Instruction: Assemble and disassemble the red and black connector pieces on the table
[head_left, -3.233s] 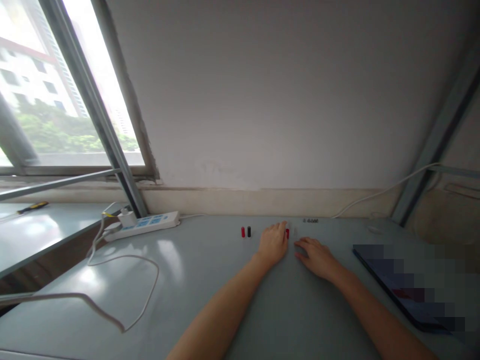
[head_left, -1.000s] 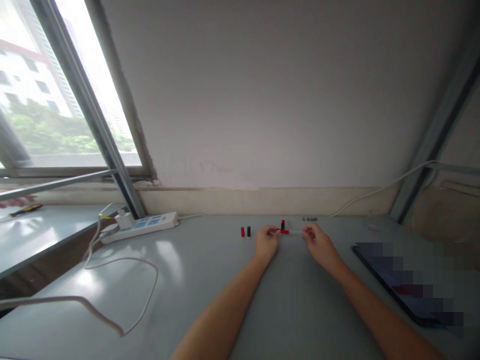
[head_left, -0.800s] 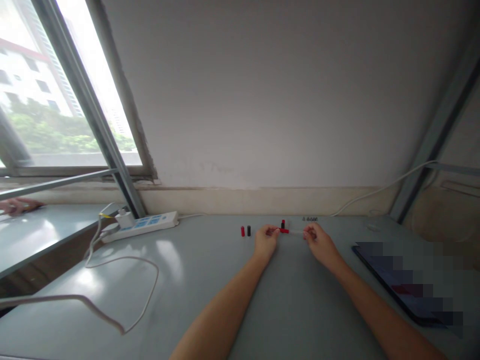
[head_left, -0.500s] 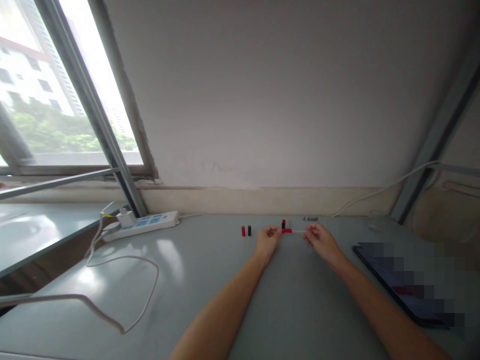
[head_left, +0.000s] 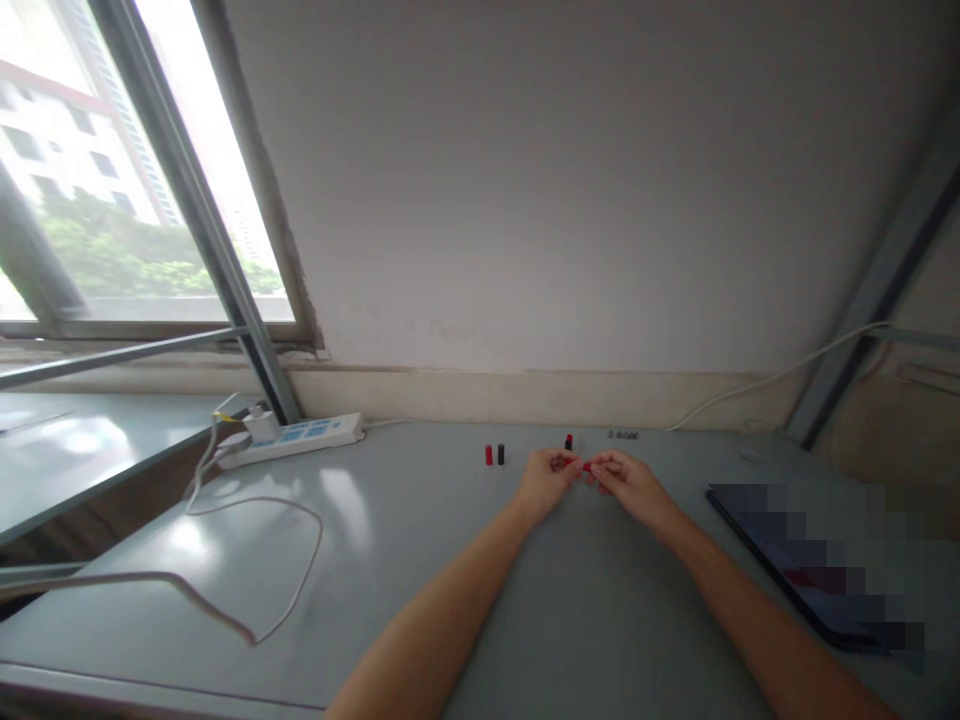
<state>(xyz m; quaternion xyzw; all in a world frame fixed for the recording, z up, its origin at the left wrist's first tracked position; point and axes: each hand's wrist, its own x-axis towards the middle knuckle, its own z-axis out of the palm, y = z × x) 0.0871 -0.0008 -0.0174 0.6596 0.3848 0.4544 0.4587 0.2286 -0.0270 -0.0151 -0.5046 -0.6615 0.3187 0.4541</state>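
Over the back middle of the grey table, my left hand (head_left: 549,481) pinches a small red tube (head_left: 587,467), mostly covered by fingers. My right hand (head_left: 624,480) is closed at the tube's right end, its fingertips close to those of my left hand; whatever it pinches is hidden. Left of my hands, a red cylinder (head_left: 489,455) and a black cylinder (head_left: 501,454) stand upright side by side. Just behind my left hand is a small red-and-black piece (head_left: 568,442). Several small dark metallic bits (head_left: 624,435) lie in a row behind my right hand.
A white power strip (head_left: 330,432) with plugs sits at the back left, its cable (head_left: 315,555) looping over the table (head_left: 405,560). A dark tablet-like object (head_left: 780,570), partly pixelated, lies at the right. The wall and a metal post (head_left: 862,330) stand behind.
My right hand has moved left, up against my left hand. The thin pale piece seen between them earlier is now hidden, and less of the red tube shows. The view has shifted slightly.
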